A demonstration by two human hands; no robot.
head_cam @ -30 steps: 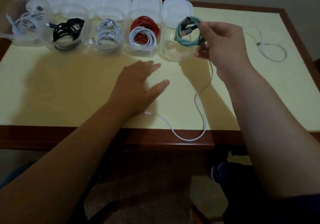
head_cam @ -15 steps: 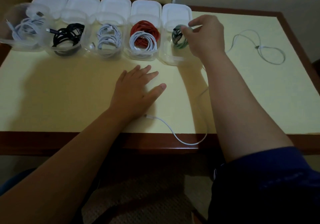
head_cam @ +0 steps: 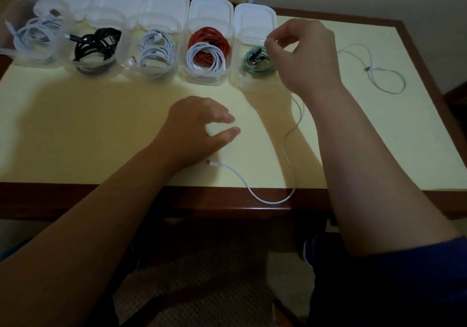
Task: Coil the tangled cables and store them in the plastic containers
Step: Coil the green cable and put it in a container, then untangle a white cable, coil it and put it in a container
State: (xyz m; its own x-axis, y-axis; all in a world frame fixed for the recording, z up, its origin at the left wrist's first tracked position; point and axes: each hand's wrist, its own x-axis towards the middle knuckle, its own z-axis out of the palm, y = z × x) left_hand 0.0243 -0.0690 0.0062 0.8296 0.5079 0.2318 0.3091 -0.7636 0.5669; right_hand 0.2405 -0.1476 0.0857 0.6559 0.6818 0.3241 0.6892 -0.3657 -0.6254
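- Five clear plastic containers are lined up along the upper left of the frame on the yellow table (head_cam: 75,124), each with a white lid behind it.
- A coiled green cable (head_cam: 255,62) is seen inside the rightmost container (head_cam: 240,81), at upper centre.
- The right hand (head_cam: 307,56) is held just above and beside that container, fingers curled with the fingertips drawn together near the coil; whether anything is pinched cannot be told.
- The left hand (head_cam: 194,132) is rested on the table at centre, fingers loosely bent, nothing gripped.
- A loose white cable (head_cam: 267,200) is draped over the near table edge, lower centre.
- Another white cable (head_cam: 386,78) is left uncoiled at the upper right.
- The other containers are filled with white, black, white, and red-and-white coils.
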